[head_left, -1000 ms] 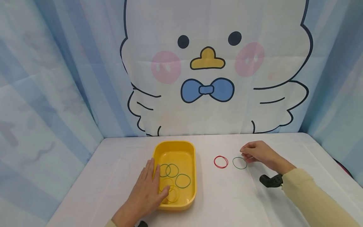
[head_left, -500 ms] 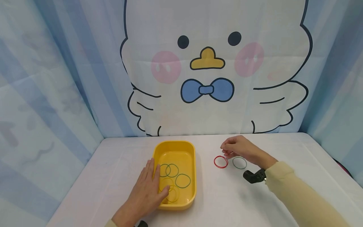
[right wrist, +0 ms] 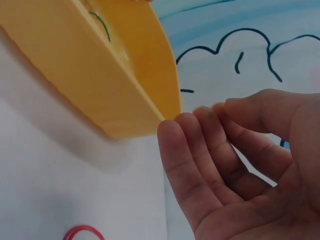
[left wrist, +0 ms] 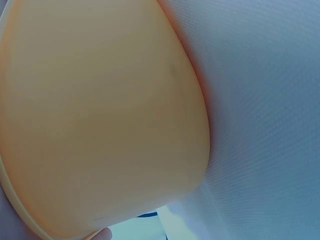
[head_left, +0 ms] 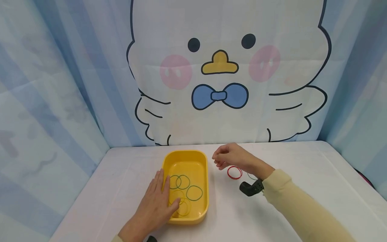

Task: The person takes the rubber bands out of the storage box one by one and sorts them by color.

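A yellow tray (head_left: 208, 198) stands on the white table, holding several green rubber bands (head_left: 194, 200) and thin yellow rubber bands (head_left: 183, 215). My left hand (head_left: 157, 198) rests along its left rim, fingers straight and thumb over the inside. The left wrist view is filled by the tray's outer wall (left wrist: 110, 115). Just right of the tray, above the table, is my right hand (head_left: 231, 157). Its fingers are loosely bent, thumb tip close to the index fingertip (right wrist: 222, 107), and I see nothing held there.
Red rubber bands (head_left: 234, 178) lie on the table below the right hand. A green rubber band (head_left: 251, 177) beside them is partly hidden by the right wrist. Behind the table hangs a curtain (head_left: 220, 124) with a cartoon bird.
My right hand has moved left from beside the green rubber band, past the red ones, to near the tray. The green band stays on the table. My left hand has not moved.
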The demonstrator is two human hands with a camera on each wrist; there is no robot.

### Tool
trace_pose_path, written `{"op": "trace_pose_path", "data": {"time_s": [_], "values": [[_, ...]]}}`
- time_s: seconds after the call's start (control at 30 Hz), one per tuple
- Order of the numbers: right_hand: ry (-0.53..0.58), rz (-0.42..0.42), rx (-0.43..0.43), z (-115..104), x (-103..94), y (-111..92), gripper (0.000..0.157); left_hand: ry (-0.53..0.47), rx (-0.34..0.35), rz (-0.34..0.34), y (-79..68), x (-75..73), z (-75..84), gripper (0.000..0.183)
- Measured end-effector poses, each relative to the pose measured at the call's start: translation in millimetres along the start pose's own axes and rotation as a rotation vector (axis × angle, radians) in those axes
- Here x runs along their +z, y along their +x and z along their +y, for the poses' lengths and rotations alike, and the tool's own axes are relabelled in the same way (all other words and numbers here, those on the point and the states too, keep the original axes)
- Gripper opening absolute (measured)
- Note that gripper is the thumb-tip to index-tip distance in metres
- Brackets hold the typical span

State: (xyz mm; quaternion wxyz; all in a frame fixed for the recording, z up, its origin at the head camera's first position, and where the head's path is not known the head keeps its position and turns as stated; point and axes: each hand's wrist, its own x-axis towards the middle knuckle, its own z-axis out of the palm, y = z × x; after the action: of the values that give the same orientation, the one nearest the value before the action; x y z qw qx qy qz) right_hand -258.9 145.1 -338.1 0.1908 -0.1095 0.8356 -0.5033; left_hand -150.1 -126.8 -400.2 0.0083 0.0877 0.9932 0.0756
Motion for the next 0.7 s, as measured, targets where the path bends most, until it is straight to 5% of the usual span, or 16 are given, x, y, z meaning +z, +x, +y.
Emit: {"op": "trace_pose_path", "data": {"time_s": [0.7], "values": [[-0.130, -0.155, -0.124, -34, 67.4, 20, 0.008, -0.001, 0.022, 0.032, -1.5, 1.8, -2.5, 0.080]]}}
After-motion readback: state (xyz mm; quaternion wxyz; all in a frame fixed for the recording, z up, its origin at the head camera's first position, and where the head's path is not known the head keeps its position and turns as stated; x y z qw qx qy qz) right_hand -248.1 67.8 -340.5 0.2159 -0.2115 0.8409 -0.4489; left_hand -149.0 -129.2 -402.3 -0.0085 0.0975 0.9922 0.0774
